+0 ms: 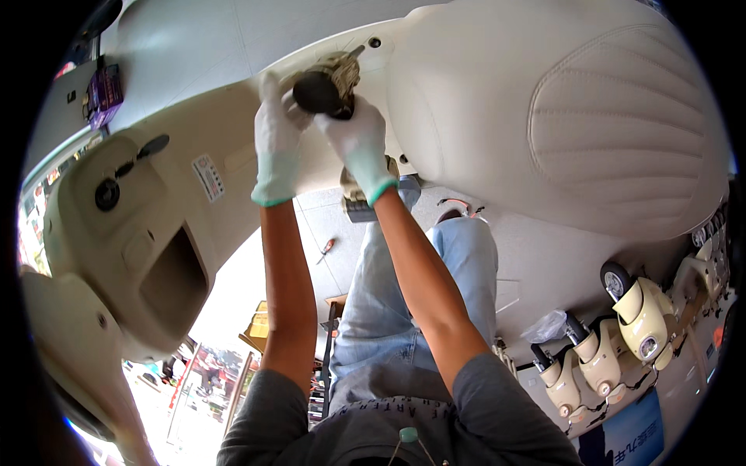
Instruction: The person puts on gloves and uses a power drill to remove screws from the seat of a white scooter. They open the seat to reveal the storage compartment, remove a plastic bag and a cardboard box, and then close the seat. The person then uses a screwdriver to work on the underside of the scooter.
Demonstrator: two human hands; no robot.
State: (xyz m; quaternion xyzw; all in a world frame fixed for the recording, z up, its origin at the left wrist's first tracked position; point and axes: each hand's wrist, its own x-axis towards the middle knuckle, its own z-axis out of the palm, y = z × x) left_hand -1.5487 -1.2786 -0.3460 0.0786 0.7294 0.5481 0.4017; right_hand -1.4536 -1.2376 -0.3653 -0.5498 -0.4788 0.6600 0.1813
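Both my hands wear white gloves and meet at a black round part (320, 92) with a metal mechanism behind it. The part sits against the cream scooter body (233, 132), just left of the seat. My left hand (276, 136) holds the part from the left, with its fingers reaching up past it. My right hand (357, 144) grips the part from below and from the right. A small hole (375, 43) shows in the panel just above the part.
The cream ribbed seat (606, 116) fills the upper right. The scooter's front panel, with a storage pocket (175, 279) and a key switch (107, 194), lies at left. A red-handled screwdriver (326, 248) lies on the floor. Several cream scooters (622, 326) stand at lower right.
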